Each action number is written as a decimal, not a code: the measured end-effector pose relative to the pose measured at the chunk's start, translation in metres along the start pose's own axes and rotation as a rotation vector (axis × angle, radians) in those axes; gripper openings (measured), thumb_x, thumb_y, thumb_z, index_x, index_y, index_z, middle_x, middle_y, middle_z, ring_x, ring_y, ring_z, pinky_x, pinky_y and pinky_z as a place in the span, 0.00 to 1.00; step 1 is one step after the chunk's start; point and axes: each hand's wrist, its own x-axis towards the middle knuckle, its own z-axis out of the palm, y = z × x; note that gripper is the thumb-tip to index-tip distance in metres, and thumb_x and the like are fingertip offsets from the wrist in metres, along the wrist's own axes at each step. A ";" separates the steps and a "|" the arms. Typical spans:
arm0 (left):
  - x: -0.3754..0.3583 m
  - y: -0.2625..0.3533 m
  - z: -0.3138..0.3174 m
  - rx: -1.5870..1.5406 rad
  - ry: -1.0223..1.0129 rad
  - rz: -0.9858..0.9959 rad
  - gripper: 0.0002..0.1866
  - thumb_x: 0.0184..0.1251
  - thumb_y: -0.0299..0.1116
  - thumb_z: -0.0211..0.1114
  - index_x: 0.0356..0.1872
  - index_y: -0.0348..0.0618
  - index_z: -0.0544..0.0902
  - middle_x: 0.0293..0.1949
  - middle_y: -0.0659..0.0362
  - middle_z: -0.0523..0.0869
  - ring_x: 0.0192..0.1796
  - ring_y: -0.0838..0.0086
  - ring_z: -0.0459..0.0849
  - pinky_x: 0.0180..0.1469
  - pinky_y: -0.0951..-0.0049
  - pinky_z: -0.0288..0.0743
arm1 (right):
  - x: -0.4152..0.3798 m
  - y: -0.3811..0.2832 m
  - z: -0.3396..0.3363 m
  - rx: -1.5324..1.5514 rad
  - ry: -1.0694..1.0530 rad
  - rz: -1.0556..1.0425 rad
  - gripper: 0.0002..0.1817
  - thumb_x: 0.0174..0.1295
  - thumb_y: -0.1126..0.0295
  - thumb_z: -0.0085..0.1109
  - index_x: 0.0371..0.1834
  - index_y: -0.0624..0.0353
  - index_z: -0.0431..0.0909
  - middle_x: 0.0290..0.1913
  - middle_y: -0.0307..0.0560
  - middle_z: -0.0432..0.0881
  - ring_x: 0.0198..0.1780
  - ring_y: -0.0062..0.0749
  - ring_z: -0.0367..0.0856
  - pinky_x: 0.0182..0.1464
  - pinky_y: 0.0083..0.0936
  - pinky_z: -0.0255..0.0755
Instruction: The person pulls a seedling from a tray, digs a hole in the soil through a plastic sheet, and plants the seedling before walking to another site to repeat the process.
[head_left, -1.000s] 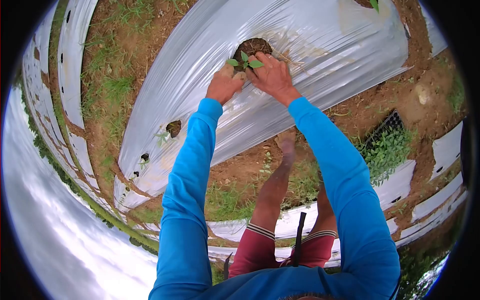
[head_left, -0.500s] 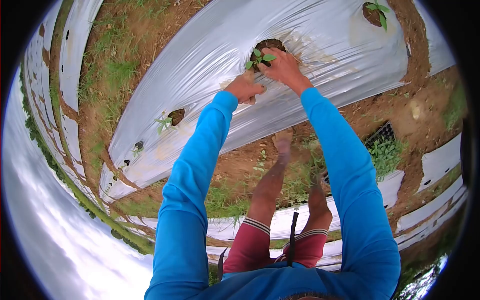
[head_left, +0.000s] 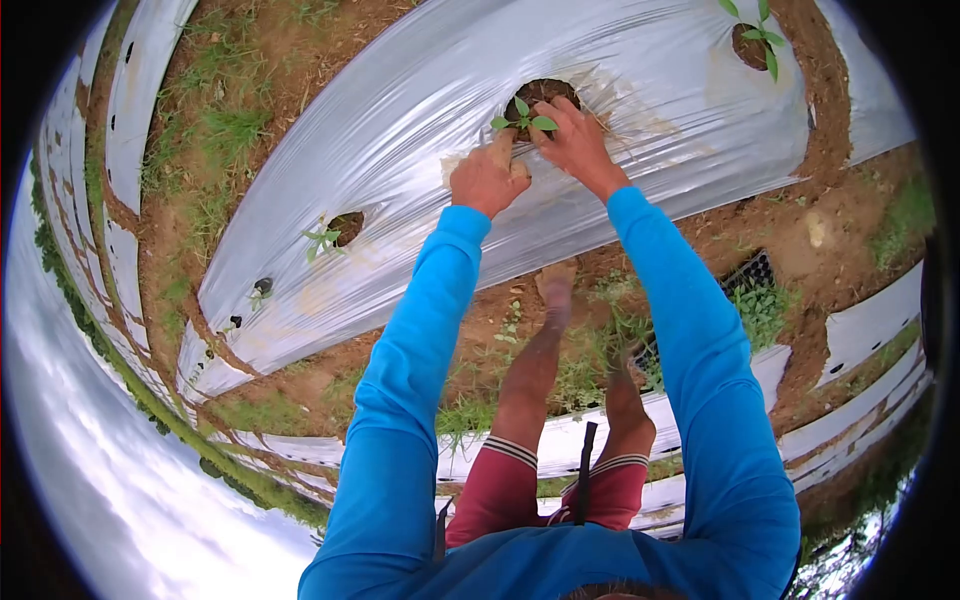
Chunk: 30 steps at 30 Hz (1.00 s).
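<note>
A small green seedling (head_left: pixel 524 117) stands in a round soil hole (head_left: pixel 541 92) cut through the silver plastic sheet (head_left: pixel 430 150). On the seedling's near left side is my left hand (head_left: pixel 488 178), with fingers stretched toward the stem base and thumb apart. My right hand (head_left: pixel 578 148) reaches in from the right, bent fingers touching the soil, with a gap between thumb and forefinger. The leaves and the hole's rim partly hide the fingertips. Both hands appear to press at the soil around the stem rather than grip the plant.
Other holes hold a seedling (head_left: pixel 322 240) at left and a seedling (head_left: pixel 766 38) at upper right. Behind my feet, a black seedling tray (head_left: pixel 752 275) lies on the brown soil path (head_left: pixel 690 245). More plastic-covered rows (head_left: pixel 125 130) run alongside.
My left hand has turned and come in closer at the hole's near edge, its fingers straighter. My right hand stays at the hole, shifted slightly. The view has tilted a little.
</note>
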 end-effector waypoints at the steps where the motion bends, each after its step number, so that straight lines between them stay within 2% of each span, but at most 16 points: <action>1: 0.005 0.004 -0.007 0.064 0.014 -0.036 0.29 0.51 0.39 0.54 0.59 0.50 0.67 0.35 0.41 0.81 0.36 0.44 0.79 0.38 0.47 0.71 | -0.002 0.000 0.001 -0.013 0.025 -0.016 0.17 0.52 0.69 0.60 0.45 0.59 0.72 0.42 0.56 0.72 0.33 0.54 0.76 0.33 0.45 0.72; 2: 0.010 0.007 -0.014 0.089 0.014 -0.043 0.29 0.52 0.39 0.54 0.60 0.50 0.67 0.34 0.42 0.82 0.37 0.45 0.79 0.39 0.48 0.72 | -0.004 -0.001 0.003 -0.026 0.051 -0.033 0.16 0.52 0.69 0.60 0.44 0.59 0.71 0.41 0.55 0.72 0.33 0.55 0.75 0.33 0.46 0.72; 4: 0.021 0.008 -0.022 0.141 0.013 -0.057 0.29 0.52 0.39 0.54 0.60 0.51 0.66 0.32 0.45 0.83 0.37 0.46 0.80 0.40 0.49 0.73 | -0.009 -0.019 -0.007 -0.078 0.055 0.064 0.16 0.54 0.70 0.58 0.45 0.60 0.69 0.44 0.54 0.70 0.34 0.56 0.76 0.33 0.46 0.72; 5: 0.031 0.003 -0.019 0.125 -0.009 -0.062 0.30 0.52 0.40 0.54 0.61 0.51 0.64 0.34 0.44 0.82 0.39 0.45 0.79 0.41 0.50 0.72 | -0.012 -0.026 -0.010 -0.104 0.077 0.119 0.16 0.54 0.69 0.58 0.46 0.60 0.69 0.44 0.54 0.70 0.34 0.56 0.76 0.34 0.46 0.72; 8: 0.044 -0.006 -0.018 0.111 -0.029 0.047 0.32 0.49 0.39 0.55 0.61 0.50 0.65 0.33 0.44 0.83 0.36 0.47 0.81 0.38 0.50 0.75 | -0.019 -0.032 -0.009 -0.179 0.119 0.245 0.17 0.55 0.67 0.57 0.46 0.61 0.69 0.45 0.53 0.70 0.36 0.55 0.76 0.35 0.45 0.72; 9: 0.049 -0.008 -0.017 0.103 -0.106 0.021 0.35 0.49 0.42 0.56 0.64 0.52 0.61 0.36 0.44 0.83 0.40 0.47 0.80 0.42 0.51 0.74 | -0.020 -0.032 -0.008 -0.204 0.131 0.279 0.16 0.56 0.66 0.56 0.46 0.61 0.69 0.45 0.53 0.70 0.37 0.55 0.76 0.36 0.44 0.72; 12: 0.054 -0.017 -0.015 0.096 -0.210 0.063 0.39 0.48 0.44 0.58 0.66 0.54 0.57 0.40 0.43 0.82 0.42 0.47 0.80 0.44 0.52 0.74 | -0.016 -0.030 0.001 -0.259 0.082 0.246 0.15 0.57 0.65 0.56 0.45 0.60 0.71 0.45 0.52 0.70 0.38 0.52 0.75 0.37 0.43 0.72; 15: 0.059 -0.021 -0.016 0.072 -0.257 0.116 0.40 0.48 0.44 0.58 0.67 0.56 0.54 0.43 0.44 0.81 0.43 0.46 0.79 0.46 0.52 0.73 | -0.016 -0.026 0.004 -0.177 0.162 0.231 0.13 0.56 0.66 0.57 0.42 0.59 0.73 0.43 0.50 0.71 0.38 0.49 0.75 0.37 0.43 0.72; 18: 0.057 -0.022 -0.020 0.085 -0.330 0.130 0.38 0.50 0.43 0.58 0.66 0.58 0.55 0.43 0.45 0.81 0.43 0.45 0.79 0.48 0.52 0.72 | -0.022 -0.015 -0.005 -0.090 0.184 0.073 0.12 0.55 0.66 0.58 0.41 0.58 0.74 0.40 0.49 0.73 0.37 0.48 0.75 0.36 0.42 0.71; 21: 0.049 -0.025 -0.025 -0.130 -0.273 0.086 0.37 0.51 0.44 0.57 0.66 0.60 0.56 0.42 0.45 0.82 0.43 0.46 0.79 0.48 0.53 0.72 | -0.019 -0.011 -0.009 0.017 0.197 0.092 0.10 0.55 0.68 0.56 0.40 0.58 0.75 0.38 0.49 0.73 0.36 0.46 0.75 0.35 0.41 0.71; 24: 0.048 -0.020 -0.019 0.043 -0.304 0.126 0.37 0.51 0.42 0.56 0.67 0.58 0.57 0.40 0.43 0.82 0.42 0.46 0.79 0.46 0.52 0.73 | -0.015 -0.012 -0.008 -0.056 0.142 0.087 0.10 0.55 0.68 0.56 0.40 0.57 0.76 0.39 0.50 0.73 0.36 0.47 0.75 0.35 0.41 0.71; 27: 0.050 -0.011 -0.021 0.226 -0.333 0.119 0.33 0.55 0.41 0.53 0.65 0.50 0.60 0.38 0.40 0.80 0.40 0.44 0.77 0.47 0.52 0.69 | -0.015 -0.004 -0.002 -0.083 0.158 -0.026 0.09 0.56 0.68 0.56 0.39 0.57 0.76 0.41 0.50 0.73 0.35 0.47 0.76 0.35 0.40 0.72; 30: 0.037 -0.001 -0.020 0.200 -0.205 0.018 0.33 0.55 0.41 0.52 0.65 0.48 0.60 0.37 0.40 0.80 0.41 0.44 0.77 0.46 0.51 0.70 | -0.021 0.001 0.000 -0.171 0.092 -0.029 0.09 0.56 0.67 0.56 0.38 0.57 0.77 0.42 0.50 0.74 0.34 0.46 0.76 0.36 0.39 0.73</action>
